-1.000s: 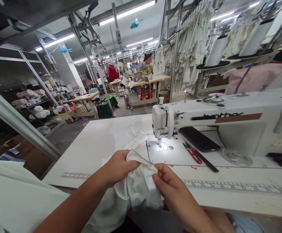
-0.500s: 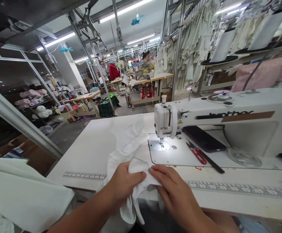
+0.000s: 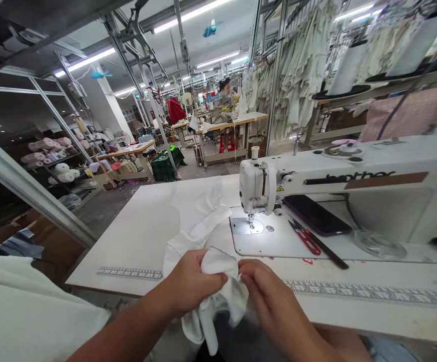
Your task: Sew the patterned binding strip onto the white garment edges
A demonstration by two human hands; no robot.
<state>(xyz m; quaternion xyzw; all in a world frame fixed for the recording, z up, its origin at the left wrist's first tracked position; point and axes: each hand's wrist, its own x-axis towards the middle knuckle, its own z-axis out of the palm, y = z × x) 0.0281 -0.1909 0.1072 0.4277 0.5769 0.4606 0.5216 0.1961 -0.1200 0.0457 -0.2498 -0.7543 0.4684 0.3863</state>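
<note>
A piece of white fabric [image 3: 218, 261] is held between my two hands at the front edge of the sewing table. My left hand [image 3: 192, 281] is closed on it, the thumb lying over the cloth. With thumb and fingers pinched, my right hand [image 3: 265, 291] grips its right edge. Loose ends hang below the hands over my lap, and more white cloth [image 3: 192, 221] spreads back across the tabletop. The sewing machine [image 3: 258, 186] stands beyond, its lamp lighting the needle plate [image 3: 246, 229]; the fabric lies left of the needle.
Red-handled snips [image 3: 305, 239], a dark slim tool [image 3: 327, 251] and a dark phone [image 3: 316, 215] lie under the machine arm. Printed ruler strips [image 3: 372, 294] run along the front edge. White cloth [image 3: 33, 306] hangs at left. Thread cones [image 3: 348, 68] stand at right; garments hang behind.
My right hand has closed from flatter fingers into a pinch at the fabric's right edge. The cloth between my hands has been lifted and turned, its hanging ends shifting.
</note>
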